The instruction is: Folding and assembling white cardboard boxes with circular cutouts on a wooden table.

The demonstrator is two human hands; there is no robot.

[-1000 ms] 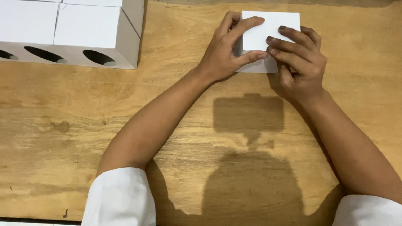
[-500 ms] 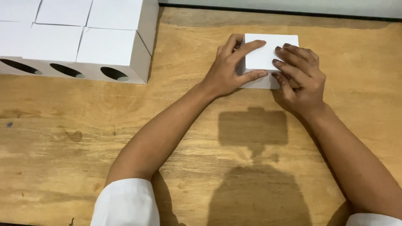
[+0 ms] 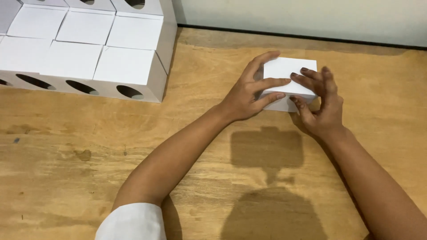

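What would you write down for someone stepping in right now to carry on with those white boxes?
Left hand: fingers spread over the near left side of the small white box, pressing on it.
Right hand: fingertips on the box's top and right front edge.
The box sits on the wooden table, near the wall, held between both hands.
Done: a block of finished white boxes with oval cut-outs in their fronts stands packed together at the table's far left.
Left: the box in hand is apart from that block; whether it is fully folded cannot be told from here.
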